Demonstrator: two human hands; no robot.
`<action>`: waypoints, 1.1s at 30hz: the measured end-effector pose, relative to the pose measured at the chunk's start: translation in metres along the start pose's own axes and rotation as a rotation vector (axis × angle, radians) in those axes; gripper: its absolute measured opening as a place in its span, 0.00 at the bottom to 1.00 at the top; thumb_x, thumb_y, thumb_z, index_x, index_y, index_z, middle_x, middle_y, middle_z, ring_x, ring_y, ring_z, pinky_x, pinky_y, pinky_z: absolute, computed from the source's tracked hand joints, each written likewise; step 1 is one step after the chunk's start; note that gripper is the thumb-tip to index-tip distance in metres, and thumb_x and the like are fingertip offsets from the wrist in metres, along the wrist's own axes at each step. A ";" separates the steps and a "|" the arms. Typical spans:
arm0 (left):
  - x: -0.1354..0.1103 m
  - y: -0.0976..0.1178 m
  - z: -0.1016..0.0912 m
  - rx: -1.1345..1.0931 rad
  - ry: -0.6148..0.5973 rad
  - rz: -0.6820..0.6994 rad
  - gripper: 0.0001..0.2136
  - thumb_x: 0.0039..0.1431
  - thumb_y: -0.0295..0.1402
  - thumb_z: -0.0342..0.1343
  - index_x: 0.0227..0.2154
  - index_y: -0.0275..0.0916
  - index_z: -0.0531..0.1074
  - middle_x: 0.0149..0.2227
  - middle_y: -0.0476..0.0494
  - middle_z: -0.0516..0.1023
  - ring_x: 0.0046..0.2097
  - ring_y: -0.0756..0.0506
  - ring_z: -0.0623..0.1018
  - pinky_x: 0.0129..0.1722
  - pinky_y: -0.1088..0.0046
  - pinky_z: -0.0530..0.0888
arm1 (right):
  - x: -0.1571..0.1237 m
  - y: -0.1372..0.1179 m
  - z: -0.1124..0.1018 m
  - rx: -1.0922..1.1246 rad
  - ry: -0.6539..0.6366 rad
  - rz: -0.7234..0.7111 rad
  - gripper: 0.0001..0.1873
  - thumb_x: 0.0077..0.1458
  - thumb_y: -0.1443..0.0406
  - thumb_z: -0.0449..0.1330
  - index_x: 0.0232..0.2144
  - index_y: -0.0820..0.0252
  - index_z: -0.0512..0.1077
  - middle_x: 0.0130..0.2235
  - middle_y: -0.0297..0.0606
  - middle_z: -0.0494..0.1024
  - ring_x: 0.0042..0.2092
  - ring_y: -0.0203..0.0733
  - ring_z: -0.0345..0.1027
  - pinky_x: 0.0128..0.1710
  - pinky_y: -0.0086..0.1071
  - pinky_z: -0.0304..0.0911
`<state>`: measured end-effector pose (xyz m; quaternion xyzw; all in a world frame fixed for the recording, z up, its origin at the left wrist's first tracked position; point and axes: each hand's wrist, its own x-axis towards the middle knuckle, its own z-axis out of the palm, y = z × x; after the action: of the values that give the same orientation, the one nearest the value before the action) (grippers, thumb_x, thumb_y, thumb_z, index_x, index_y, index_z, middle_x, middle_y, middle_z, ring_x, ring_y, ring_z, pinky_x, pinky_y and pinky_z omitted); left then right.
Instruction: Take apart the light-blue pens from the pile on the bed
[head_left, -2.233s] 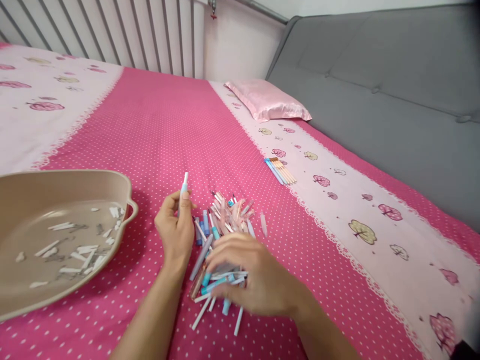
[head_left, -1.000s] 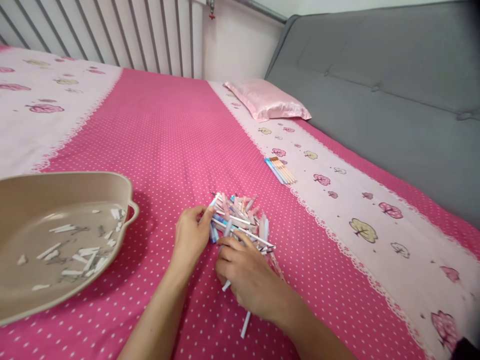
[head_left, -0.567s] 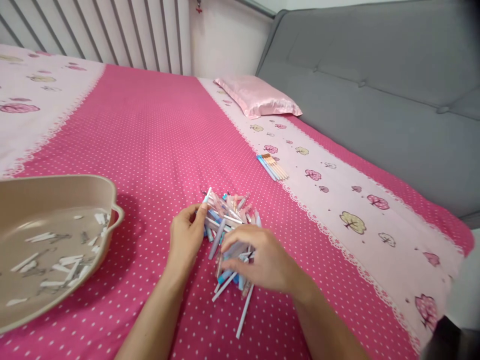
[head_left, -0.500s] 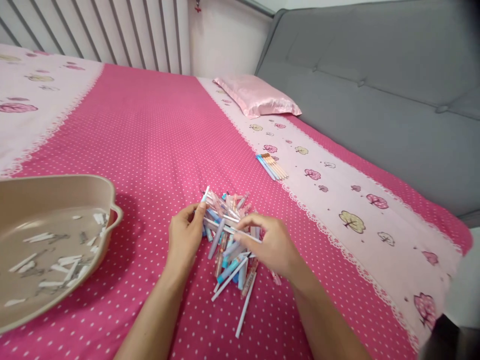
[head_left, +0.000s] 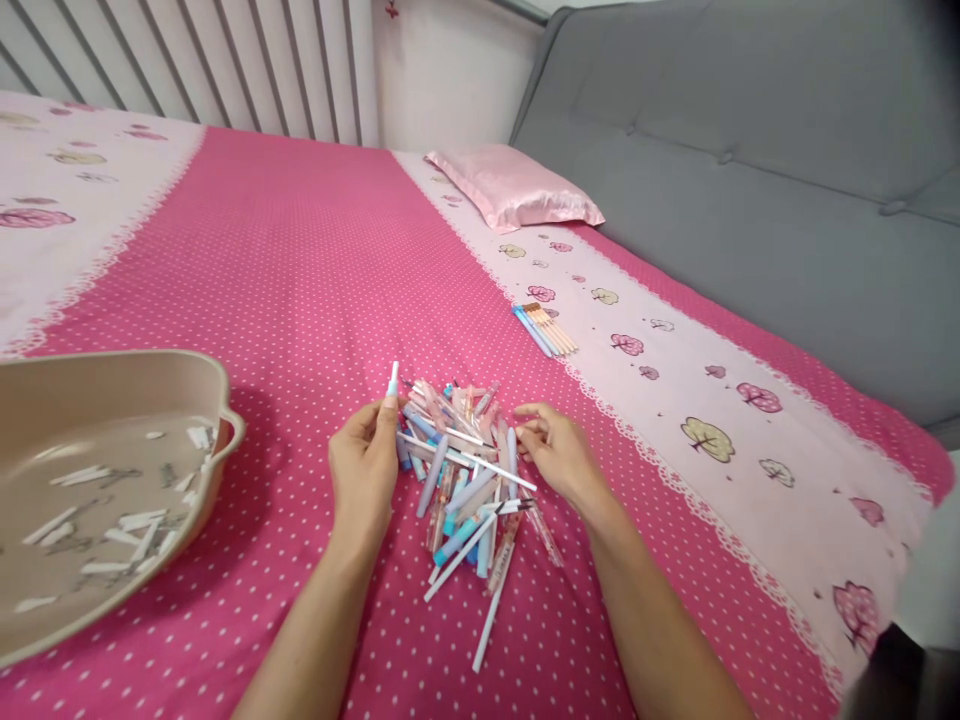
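Note:
My left hand (head_left: 364, 465) pinches a slim pen (head_left: 394, 378) upright between thumb and fingers; its white end and pale blue part stick out above the thumb. Right beside it lies a loose pile of pen parts (head_left: 469, 490): lavender and blue barrels, clear pinkish tubes and thin white refills. A long white refill (head_left: 499, 470) lies across the top of the pile. At the pile's right edge is my right hand (head_left: 556, 450), its fingers loosely bent and apart, close to a lavender barrel (head_left: 512, 462). I see nothing held in it.
A beige basin (head_left: 217, 375) at the left holds scattered short white pieces. Farther back, several pens (head_left: 546, 330) lie in a neat row on the pink dotted bedspread (head_left: 300, 240). A pink pillow (head_left: 517, 185) rests by the grey headboard (head_left: 735, 200).
My right hand has moved off the top of the pile to its right edge, letting go of the white refill. My left hand has shifted slightly left with the pen.

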<state>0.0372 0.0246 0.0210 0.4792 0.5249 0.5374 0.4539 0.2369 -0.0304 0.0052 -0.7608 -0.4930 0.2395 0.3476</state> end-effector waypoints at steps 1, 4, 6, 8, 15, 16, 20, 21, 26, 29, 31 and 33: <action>0.000 0.000 0.000 -0.002 0.002 0.004 0.16 0.54 0.45 0.56 0.32 0.36 0.78 0.22 0.51 0.71 0.25 0.52 0.66 0.23 0.78 0.63 | 0.000 0.000 -0.001 0.003 0.004 0.003 0.13 0.54 0.71 0.53 0.43 0.60 0.69 0.33 0.38 0.79 0.33 0.40 0.75 0.37 0.35 0.68; 0.000 0.000 0.000 -0.003 0.010 0.023 0.16 0.54 0.45 0.56 0.33 0.37 0.78 0.20 0.52 0.69 0.24 0.53 0.65 0.23 0.78 0.62 | 0.000 -0.002 -0.006 -0.010 0.035 0.023 0.13 0.53 0.71 0.54 0.41 0.61 0.71 0.33 0.40 0.79 0.33 0.42 0.74 0.38 0.37 0.68; 0.000 0.000 0.000 0.001 0.034 0.041 0.15 0.55 0.45 0.56 0.33 0.38 0.79 0.21 0.52 0.69 0.24 0.53 0.65 0.24 0.78 0.62 | -0.001 -0.005 -0.011 -0.022 0.066 0.031 0.12 0.52 0.71 0.55 0.40 0.61 0.72 0.34 0.41 0.79 0.33 0.43 0.74 0.38 0.38 0.67; 0.000 0.000 0.000 0.003 0.065 0.067 0.15 0.55 0.45 0.56 0.34 0.38 0.79 0.22 0.51 0.71 0.26 0.52 0.67 0.26 0.78 0.63 | -0.003 -0.010 -0.015 0.014 0.099 -0.002 0.10 0.52 0.70 0.56 0.38 0.62 0.73 0.34 0.41 0.79 0.35 0.42 0.74 0.38 0.38 0.67; 0.001 -0.003 0.000 -0.001 0.154 0.213 0.15 0.56 0.44 0.55 0.37 0.39 0.79 0.36 0.44 0.79 0.41 0.46 0.75 0.40 0.71 0.69 | -0.021 -0.036 -0.017 0.270 -0.057 -0.272 0.07 0.51 0.67 0.61 0.35 0.61 0.75 0.32 0.36 0.78 0.31 0.37 0.71 0.32 0.29 0.66; 0.002 -0.004 0.001 0.000 0.154 0.206 0.15 0.56 0.44 0.55 0.37 0.39 0.79 0.37 0.44 0.79 0.41 0.46 0.76 0.41 0.71 0.69 | -0.024 -0.039 -0.017 0.257 -0.096 -0.285 0.07 0.50 0.67 0.61 0.35 0.61 0.75 0.31 0.36 0.78 0.31 0.36 0.71 0.31 0.29 0.65; 0.002 -0.007 0.002 -0.023 0.146 0.155 0.16 0.56 0.45 0.55 0.37 0.39 0.79 0.36 0.43 0.80 0.41 0.45 0.77 0.42 0.69 0.70 | -0.031 -0.047 -0.020 0.194 -0.188 -0.324 0.05 0.50 0.68 0.62 0.33 0.61 0.75 0.28 0.34 0.77 0.28 0.34 0.67 0.29 0.27 0.62; 0.002 -0.007 0.002 -0.027 0.143 0.152 0.16 0.56 0.45 0.55 0.37 0.39 0.79 0.36 0.43 0.80 0.41 0.45 0.77 0.42 0.69 0.70 | -0.033 -0.048 -0.022 0.185 -0.226 -0.343 0.04 0.51 0.68 0.62 0.32 0.61 0.76 0.27 0.33 0.76 0.27 0.32 0.65 0.28 0.26 0.60; 0.002 -0.009 0.003 -0.014 0.150 0.183 0.16 0.56 0.44 0.55 0.38 0.38 0.78 0.38 0.43 0.80 0.42 0.45 0.77 0.43 0.69 0.70 | -0.041 -0.057 -0.028 0.091 -0.584 -0.466 0.02 0.50 0.67 0.65 0.28 0.60 0.78 0.26 0.32 0.73 0.25 0.29 0.60 0.25 0.24 0.56; 0.001 -0.009 0.002 -0.014 0.156 0.194 0.16 0.56 0.44 0.55 0.38 0.38 0.78 0.39 0.42 0.80 0.42 0.45 0.77 0.44 0.69 0.69 | -0.044 -0.060 -0.025 0.002 -0.688 -0.500 0.02 0.49 0.69 0.65 0.29 0.62 0.78 0.26 0.32 0.73 0.27 0.30 0.62 0.27 0.24 0.56; 0.001 -0.009 0.002 -0.013 0.158 0.195 0.16 0.56 0.44 0.55 0.38 0.38 0.78 0.38 0.42 0.80 0.42 0.45 0.77 0.44 0.68 0.69 | -0.044 -0.059 -0.022 -0.077 -0.659 -0.504 0.04 0.48 0.70 0.65 0.30 0.62 0.78 0.23 0.29 0.69 0.26 0.30 0.60 0.28 0.25 0.55; 0.001 -0.008 0.002 -0.010 0.162 0.197 0.16 0.56 0.44 0.55 0.37 0.38 0.78 0.38 0.42 0.80 0.43 0.45 0.77 0.44 0.68 0.69 | -0.044 -0.057 -0.021 -0.147 -0.607 -0.497 0.05 0.46 0.71 0.66 0.30 0.61 0.77 0.21 0.27 0.64 0.25 0.29 0.58 0.27 0.25 0.53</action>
<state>0.0384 0.0264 0.0126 0.4812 0.5075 0.6190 0.3574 0.2007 -0.0609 0.0631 -0.5357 -0.7583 0.3260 0.1781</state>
